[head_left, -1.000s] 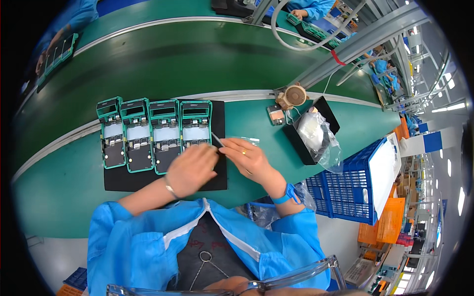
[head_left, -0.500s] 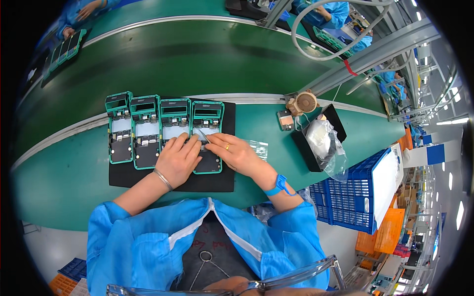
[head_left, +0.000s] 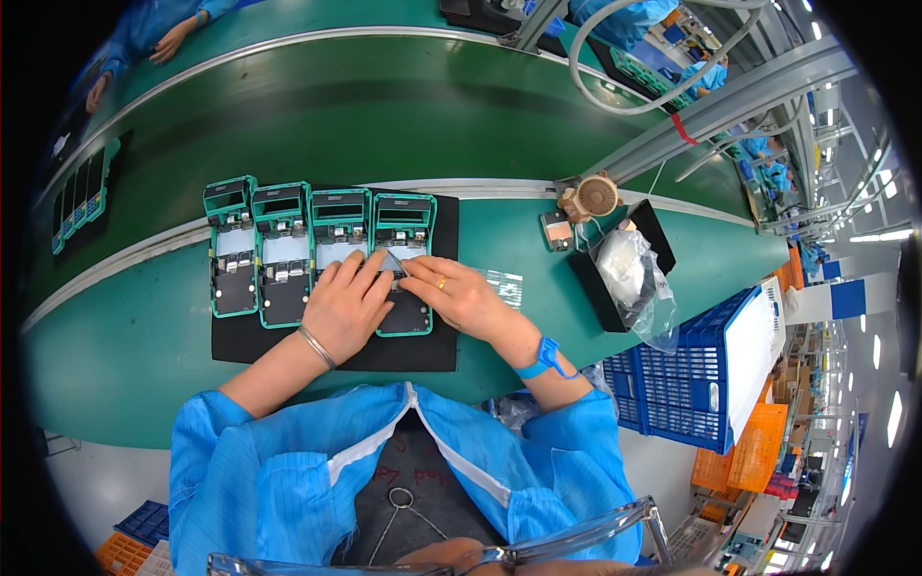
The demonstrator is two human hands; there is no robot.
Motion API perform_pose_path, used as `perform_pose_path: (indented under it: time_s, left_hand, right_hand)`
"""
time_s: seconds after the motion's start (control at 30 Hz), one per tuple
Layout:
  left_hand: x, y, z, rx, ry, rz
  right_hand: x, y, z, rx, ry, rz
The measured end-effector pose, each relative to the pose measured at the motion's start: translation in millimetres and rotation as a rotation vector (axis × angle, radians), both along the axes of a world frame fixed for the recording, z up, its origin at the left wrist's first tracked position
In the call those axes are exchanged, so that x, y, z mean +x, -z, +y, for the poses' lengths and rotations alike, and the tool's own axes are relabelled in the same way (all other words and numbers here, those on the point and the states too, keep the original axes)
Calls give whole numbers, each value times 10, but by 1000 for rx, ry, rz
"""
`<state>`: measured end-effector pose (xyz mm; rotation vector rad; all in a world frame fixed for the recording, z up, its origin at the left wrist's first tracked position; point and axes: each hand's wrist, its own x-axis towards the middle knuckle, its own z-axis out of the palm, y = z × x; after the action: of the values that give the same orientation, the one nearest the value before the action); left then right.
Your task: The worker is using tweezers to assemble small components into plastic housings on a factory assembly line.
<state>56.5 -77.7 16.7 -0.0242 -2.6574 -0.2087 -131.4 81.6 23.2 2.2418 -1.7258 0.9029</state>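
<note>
Four-sided green-framed device housings stand in a row on a black mat [head_left: 288, 348]: a leftmost housing [head_left: 235, 288], a second housing [head_left: 285, 305], a third housing [head_left: 341, 208] and a rightmost housing [head_left: 405, 322]. Each has a dark lower half and a pale middle. My left hand [head_left: 348, 305] lies over the third and rightmost housings with its fingers stretched forward, covering part of both. Over the rightmost housing, my right hand [head_left: 461, 298] pinches slim metal tweezers [head_left: 395, 261], their tip at the pale middle area. What lies under my fingertips is hidden.
A small clear bag [head_left: 506, 288] lies right of the mat. Farther right are a tan fan [head_left: 594, 196] and a black box [head_left: 597, 293] of plastic bags. A blue crate [head_left: 672, 389] stands beside the bench. Beyond runs a green conveyor [head_left: 413, 106] carrying joined housings [head_left: 82, 202].
The joined housings on the conveyor have moved left and nearer, away from a co-worker's hand that was at them. My hands have barely shifted over the rightmost housing.
</note>
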Motion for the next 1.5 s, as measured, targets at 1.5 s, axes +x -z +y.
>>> perform_pose_path:
  time_s: [1.5]
  left_hand:
    - [405,-86,-418,-39,-59,110]
  right_hand:
    - [440,-102,-205,-48,18,-83]
